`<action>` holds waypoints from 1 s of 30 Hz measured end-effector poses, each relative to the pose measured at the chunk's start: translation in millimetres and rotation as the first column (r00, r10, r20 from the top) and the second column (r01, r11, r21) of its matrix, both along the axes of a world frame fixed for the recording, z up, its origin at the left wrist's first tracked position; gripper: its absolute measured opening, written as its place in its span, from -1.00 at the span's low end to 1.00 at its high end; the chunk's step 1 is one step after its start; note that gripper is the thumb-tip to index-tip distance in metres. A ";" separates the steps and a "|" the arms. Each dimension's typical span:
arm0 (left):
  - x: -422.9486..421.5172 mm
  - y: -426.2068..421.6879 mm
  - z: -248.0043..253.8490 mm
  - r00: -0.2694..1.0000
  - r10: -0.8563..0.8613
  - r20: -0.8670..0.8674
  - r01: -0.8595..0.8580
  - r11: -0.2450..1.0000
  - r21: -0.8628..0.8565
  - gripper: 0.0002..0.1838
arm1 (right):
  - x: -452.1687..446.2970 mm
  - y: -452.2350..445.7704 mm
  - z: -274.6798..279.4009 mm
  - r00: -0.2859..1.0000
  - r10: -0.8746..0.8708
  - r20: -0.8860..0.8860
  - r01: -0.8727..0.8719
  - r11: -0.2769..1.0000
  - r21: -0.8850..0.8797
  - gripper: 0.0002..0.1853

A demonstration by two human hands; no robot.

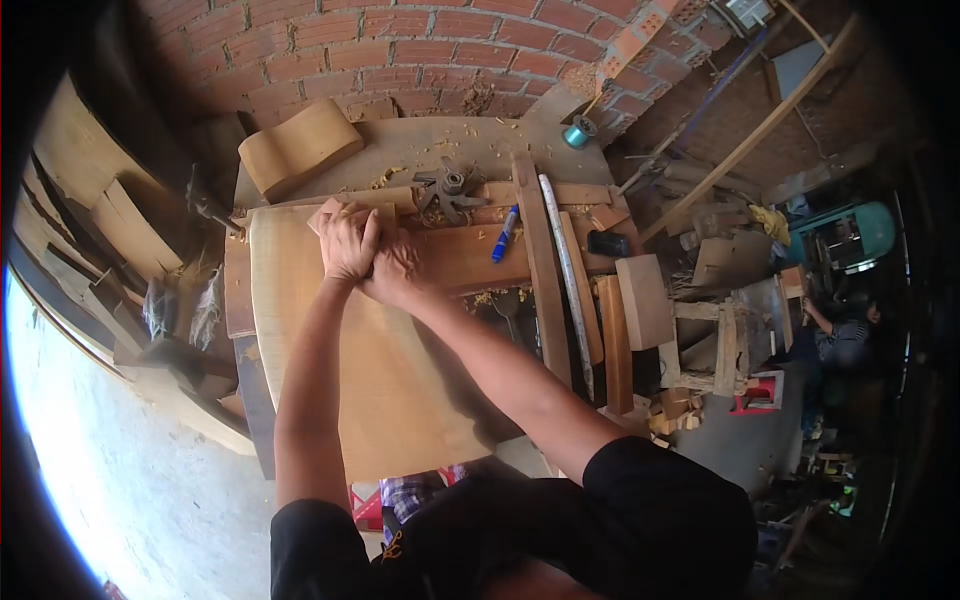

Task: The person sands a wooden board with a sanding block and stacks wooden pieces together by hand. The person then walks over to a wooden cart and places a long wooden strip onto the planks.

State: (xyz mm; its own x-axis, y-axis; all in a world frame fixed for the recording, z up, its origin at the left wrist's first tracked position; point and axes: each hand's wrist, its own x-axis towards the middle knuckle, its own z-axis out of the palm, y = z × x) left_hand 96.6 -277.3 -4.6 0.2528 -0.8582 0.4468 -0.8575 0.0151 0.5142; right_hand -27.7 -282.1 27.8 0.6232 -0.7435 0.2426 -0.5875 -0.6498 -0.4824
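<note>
A broad, pale wooden board [370, 400] lies on the workbench, its near end close to my body. Near its far end my left hand [347, 240] and my right hand [397, 264] are pressed together and overlap, fingers curled. A corner of a small flat tan piece [322, 216] shows under the fingers of my left hand; whether it is a wood block or folded sandpaper I cannot tell. My right hand's fingers are largely hidden beside and beneath the left. Both arms reach straight down onto the board.
A curved wood block [300, 148], a dark metal spoked handwheel [449, 188], a blue marker [505, 235], a long whitish metal strip [566, 285] and a teal spool [578, 132] lie about the bench. Brick wall [400, 50] stands behind. Another person [845, 330] sits far right.
</note>
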 end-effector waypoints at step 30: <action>65.5 79.6 11.3 0.983 0.182 0.004 -0.181 0.978 0.098 -0.58 | 70.5 42.3 -7.8 0.948 0.255 -0.193 -0.217 0.956 0.197 -0.39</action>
